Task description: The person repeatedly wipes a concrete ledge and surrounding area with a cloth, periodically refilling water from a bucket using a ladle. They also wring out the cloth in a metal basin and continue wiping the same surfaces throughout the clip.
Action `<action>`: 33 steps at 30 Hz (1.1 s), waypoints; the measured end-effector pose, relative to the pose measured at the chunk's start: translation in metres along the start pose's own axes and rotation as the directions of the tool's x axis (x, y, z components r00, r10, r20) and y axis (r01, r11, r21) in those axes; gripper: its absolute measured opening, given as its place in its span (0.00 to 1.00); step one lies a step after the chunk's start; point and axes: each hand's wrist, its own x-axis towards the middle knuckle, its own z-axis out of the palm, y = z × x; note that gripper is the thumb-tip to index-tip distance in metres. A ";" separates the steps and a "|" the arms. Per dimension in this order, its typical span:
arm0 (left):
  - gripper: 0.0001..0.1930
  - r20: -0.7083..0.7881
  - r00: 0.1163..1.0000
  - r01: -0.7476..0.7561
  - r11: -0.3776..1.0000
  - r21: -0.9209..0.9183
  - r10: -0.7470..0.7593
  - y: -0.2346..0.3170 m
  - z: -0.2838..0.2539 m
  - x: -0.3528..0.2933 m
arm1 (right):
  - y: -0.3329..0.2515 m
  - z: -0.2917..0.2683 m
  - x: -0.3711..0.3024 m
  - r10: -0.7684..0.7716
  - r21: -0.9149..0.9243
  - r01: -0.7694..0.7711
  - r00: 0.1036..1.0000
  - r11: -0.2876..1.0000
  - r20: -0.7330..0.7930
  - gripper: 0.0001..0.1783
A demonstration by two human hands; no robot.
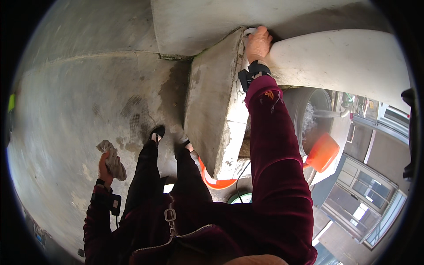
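Note:
My left hand [104,171] hangs low at the left, closed around a crumpled grey cloth [115,164]. Stretched far forward, my right hand [259,43] is at the far end of a concrete ledge [235,112], beside a long white curved surface [340,59]. Its fingers are bent over a small white rounded thing [250,31], mostly hidden, whose kind I cannot make out. Right of my right forearm, water runs from a tap [346,112] into a large round vessel [316,99]. An orange plastic dipper [323,153] rests at the vessel's near side.
An orange-rimmed basin [218,183] stands on the floor by my feet, with a green-rimmed container [242,198] near it. The concrete floor [75,119] has damp patches [174,88]. A dark cable [238,180] hangs beside the ledge. Windows [360,194] are at the right.

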 end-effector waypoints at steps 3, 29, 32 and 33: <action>0.21 -0.011 1.000 -0.004 1.000 -0.001 0.004 0.000 -0.009 -0.002 | -0.003 -0.006 -0.009 -0.057 -0.025 0.058 0.998 0.998 0.024 0.18; 0.21 -0.016 1.000 0.026 0.998 -0.050 -0.027 -0.005 -0.025 0.003 | 0.017 -0.007 0.018 -0.239 0.097 0.225 0.957 0.969 0.166 0.18; 0.21 -0.063 0.994 0.087 0.995 -0.044 -0.089 -0.007 -0.023 0.007 | 0.021 -0.018 0.004 -0.309 0.195 0.279 0.941 0.940 0.141 0.18; 0.21 -0.009 0.997 0.075 0.996 -0.056 -0.075 -0.008 -0.021 0.008 | 0.020 -0.023 -0.002 -0.333 0.229 0.296 0.931 0.927 0.146 0.18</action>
